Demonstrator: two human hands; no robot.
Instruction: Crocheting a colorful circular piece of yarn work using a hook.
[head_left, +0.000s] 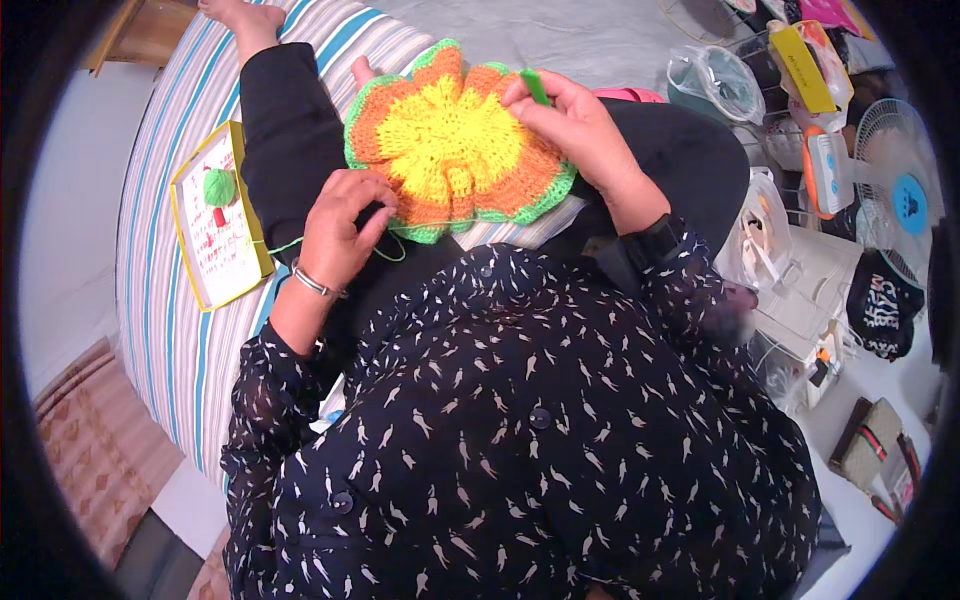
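A ruffled crocheted piece (457, 139), yellow in the middle, then orange, with a light green edge, lies over my lap. My right hand (566, 124) is at its upper right and grips a bright green handle (535, 87), seemingly of a crochet hook; the tip is hidden. My left hand (349, 214), with a silver bangle (313, 281) on the wrist, is at the lower left edge, fingers curled; whether it pinches the edge or yarn cannot be told. Light green yarn (286, 246) runs from the left past this hand. A light green yarn ball (220, 187) sits in a shallow yellow-rimmed box lid (196, 289).
A striped bed sheet (169, 315) lies under my legs. A small red object (219, 217) is beside the yarn ball. At the right stand a lined bin (716, 82), a wire rack with bags, a fan (907, 202) and a patterned purse (874, 442).
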